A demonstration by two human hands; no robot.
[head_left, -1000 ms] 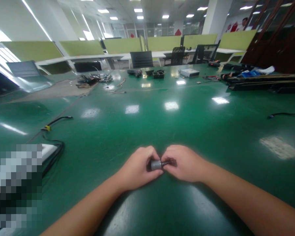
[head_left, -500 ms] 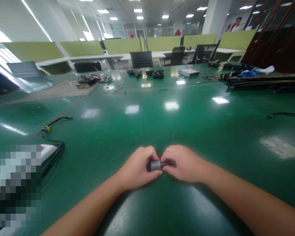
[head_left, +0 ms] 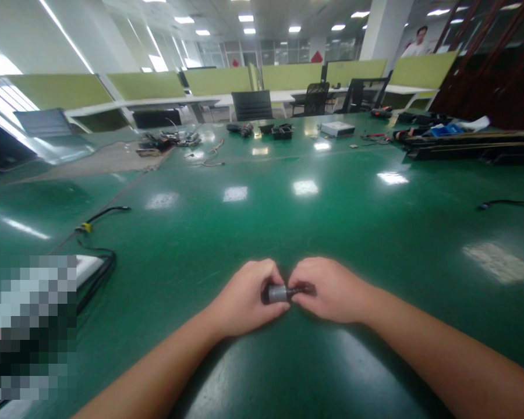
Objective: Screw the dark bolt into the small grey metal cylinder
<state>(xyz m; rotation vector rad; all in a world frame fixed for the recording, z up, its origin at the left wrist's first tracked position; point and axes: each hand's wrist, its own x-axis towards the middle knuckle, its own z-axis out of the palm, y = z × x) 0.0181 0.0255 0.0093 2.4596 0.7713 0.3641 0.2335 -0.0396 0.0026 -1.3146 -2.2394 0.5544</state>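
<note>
Over the near middle of the green table (head_left: pixel 262 233), both of my hands meet at one small part. My left hand (head_left: pixel 247 299) is closed round a small grey cylinder with a dark stem (head_left: pixel 278 294), thumb and forefinger curled about its body. Its dark left end is partly hidden in that palm. The thin stem points right, where my right hand (head_left: pixel 327 291) pinches it between thumb and fingers. The part lies roughly level; its exact kind is not clear. Its far right tip is partly covered by the right hand's fingers.
On the left are a black cable with a yellow piece (head_left: pixel 85 227) and a partly blurred-out device (head_left: pixel 30 314). Farther back lie tangled wires (head_left: pixel 163 142), black parts (head_left: pixel 282 131) and a flat white box (head_left: pixel 337 128). Long black bars (head_left: pixel 471 148) lie at the right. A person (head_left: pixel 417 45) stands behind the partitions.
My hands and the grey cylinder stay almost where they were, with a very slight shift of the view. The person in the background has turned or moved slightly left.
</note>
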